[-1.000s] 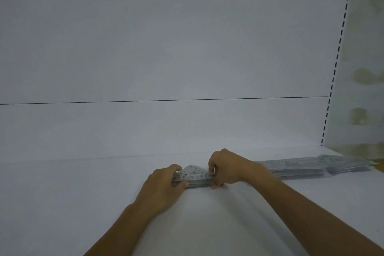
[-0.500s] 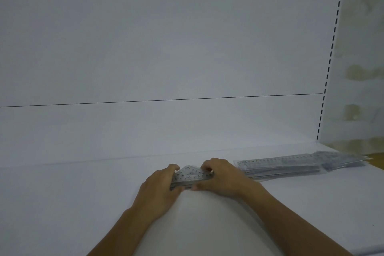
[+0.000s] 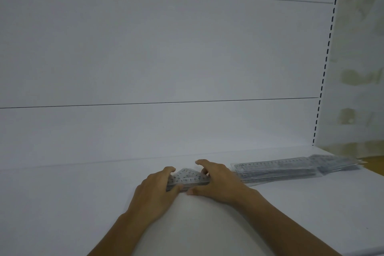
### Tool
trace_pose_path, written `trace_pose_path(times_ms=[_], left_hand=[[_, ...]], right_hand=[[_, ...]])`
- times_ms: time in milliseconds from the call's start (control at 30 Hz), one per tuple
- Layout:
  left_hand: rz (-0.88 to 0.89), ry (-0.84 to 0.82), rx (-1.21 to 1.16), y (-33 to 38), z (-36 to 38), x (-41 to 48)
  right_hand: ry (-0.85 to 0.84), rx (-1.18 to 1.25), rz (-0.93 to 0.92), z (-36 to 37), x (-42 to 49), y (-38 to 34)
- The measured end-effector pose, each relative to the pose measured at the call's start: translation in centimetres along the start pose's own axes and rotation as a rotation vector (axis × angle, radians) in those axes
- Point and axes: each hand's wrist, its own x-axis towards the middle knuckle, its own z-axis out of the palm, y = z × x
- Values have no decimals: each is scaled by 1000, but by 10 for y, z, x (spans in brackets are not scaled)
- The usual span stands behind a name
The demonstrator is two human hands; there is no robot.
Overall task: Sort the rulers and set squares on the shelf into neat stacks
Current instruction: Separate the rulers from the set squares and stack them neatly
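Note:
A small stack of clear set squares lies flat on the white shelf, its numbered edges facing me. My left hand grips the stack's left end, thumb on the near edge and fingers curled over the far side. My right hand holds the right end the same way, thumb at the front and fingers arched over the back corner. To the right, apart from the stack, lies a long pile of clear rulers in plastic sleeves, running toward the shelf's right end.
The white back panel rises behind the shelf. A slotted upright marks the right side, with a blurred wall beyond. The shelf's front edge shows at the lower right.
My right hand has shifted from pinching the top right of the set squares to spanning their right end with thumb in front. The view has drifted slightly left.

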Motion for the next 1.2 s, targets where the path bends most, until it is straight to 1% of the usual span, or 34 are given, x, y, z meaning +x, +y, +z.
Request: trace_pose_path(times_ms=[200, 367, 567, 733, 867, 1033, 1200], left_hand=[[-17, -7, -9, -1, -2, 0], [-35, -21, -62, 0, -3, 0], [-64, -45, -186, -4, -7, -2], [-58, -71, -149, -5, -9, -4], [-51, -36, -121, -5, -10, -4], [-18, -32, -121, -4, -9, -3], [-10, -62, -125, -4, -10, -4]], right_hand=[[22, 28, -40, 0, -2, -1], [39, 33, -51, -1, -3, -1], [-73, 106, 27, -9, -5, 5], [-107, 102, 21, -16, -9, 6], [-80, 85, 16, -17, -10, 7], [-45, 60, 12, -17, -9, 9], [-40, 73, 33, -17, -9, 10]])
